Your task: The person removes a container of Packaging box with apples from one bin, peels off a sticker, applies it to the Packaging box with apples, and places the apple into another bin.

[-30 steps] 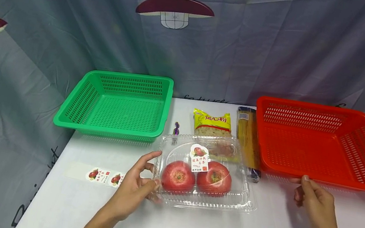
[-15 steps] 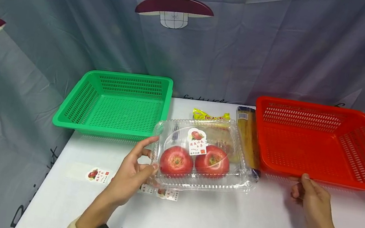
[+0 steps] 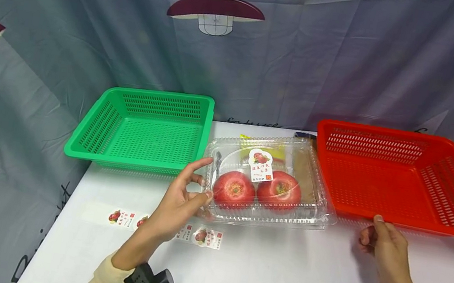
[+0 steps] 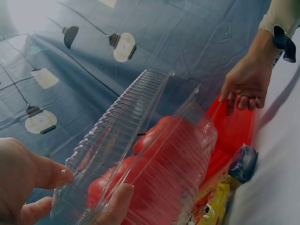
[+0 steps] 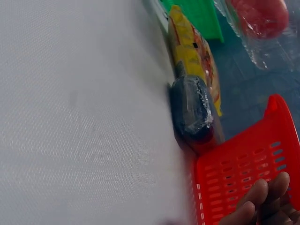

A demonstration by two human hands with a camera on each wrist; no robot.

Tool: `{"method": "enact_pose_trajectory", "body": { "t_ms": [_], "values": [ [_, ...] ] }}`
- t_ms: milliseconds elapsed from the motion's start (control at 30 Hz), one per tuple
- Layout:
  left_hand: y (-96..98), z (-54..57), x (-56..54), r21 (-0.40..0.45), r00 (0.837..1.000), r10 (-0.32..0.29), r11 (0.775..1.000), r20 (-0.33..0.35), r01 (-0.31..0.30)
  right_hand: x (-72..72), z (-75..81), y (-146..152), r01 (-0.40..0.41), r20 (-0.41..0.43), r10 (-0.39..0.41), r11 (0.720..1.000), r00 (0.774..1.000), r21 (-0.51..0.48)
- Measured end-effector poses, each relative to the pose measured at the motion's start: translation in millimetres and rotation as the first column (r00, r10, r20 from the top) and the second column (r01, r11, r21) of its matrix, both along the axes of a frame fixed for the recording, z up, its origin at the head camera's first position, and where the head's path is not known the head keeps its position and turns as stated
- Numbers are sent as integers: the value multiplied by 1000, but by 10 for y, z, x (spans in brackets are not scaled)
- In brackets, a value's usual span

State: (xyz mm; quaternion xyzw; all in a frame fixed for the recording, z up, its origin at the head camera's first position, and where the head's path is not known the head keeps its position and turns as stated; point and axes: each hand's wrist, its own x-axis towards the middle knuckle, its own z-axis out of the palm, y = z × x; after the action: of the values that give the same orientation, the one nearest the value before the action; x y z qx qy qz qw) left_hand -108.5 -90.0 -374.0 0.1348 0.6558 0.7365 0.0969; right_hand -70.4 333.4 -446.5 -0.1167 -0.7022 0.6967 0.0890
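My left hand (image 3: 181, 203) grips the left edge of a clear plastic clamshell box (image 3: 311, 199), thumb on the near side, and holds it above the table. Inside lie two red apples (image 3: 234, 190). A white apple sticker (image 3: 261, 165) is on the lid. In the left wrist view, the lid (image 4: 105, 136) stands apart from the base at the far end. My right hand (image 3: 390, 251) pinches the near rim of a red plastic basket (image 3: 379, 219). The right wrist view shows its curled fingertips (image 5: 262, 192) at the basket wall.
A green basket (image 3: 138, 164) stands at the back left. Behind the box are a yellow food packet (image 5: 187, 47) and a dark-ended pack (image 5: 192, 108), beside the red basket. A strip of apple stickers (image 3: 207, 237) lies in front. Patterned cloth (image 3: 287, 72) hangs behind.
My left hand has lifted the box away from the table's front, first leftward, then right toward the red basket. It now covers most of the packets. My right hand stays at the rim.
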Motion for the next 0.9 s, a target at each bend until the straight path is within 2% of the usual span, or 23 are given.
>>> {"method": "enact_pose_trajectory", "body": {
  "t_ms": [400, 900],
  "values": [
    [295, 126, -156, 16, 1000, -17, 1000, -8, 17, -13, -10, -5, -6, 0, 6, 1000, 1000, 5],
    [867, 254, -345, 65, 998, -53, 997, 15, 52, 22, -9, 25, -29, 22, 27, 995, 999, 93]
  ]
}}
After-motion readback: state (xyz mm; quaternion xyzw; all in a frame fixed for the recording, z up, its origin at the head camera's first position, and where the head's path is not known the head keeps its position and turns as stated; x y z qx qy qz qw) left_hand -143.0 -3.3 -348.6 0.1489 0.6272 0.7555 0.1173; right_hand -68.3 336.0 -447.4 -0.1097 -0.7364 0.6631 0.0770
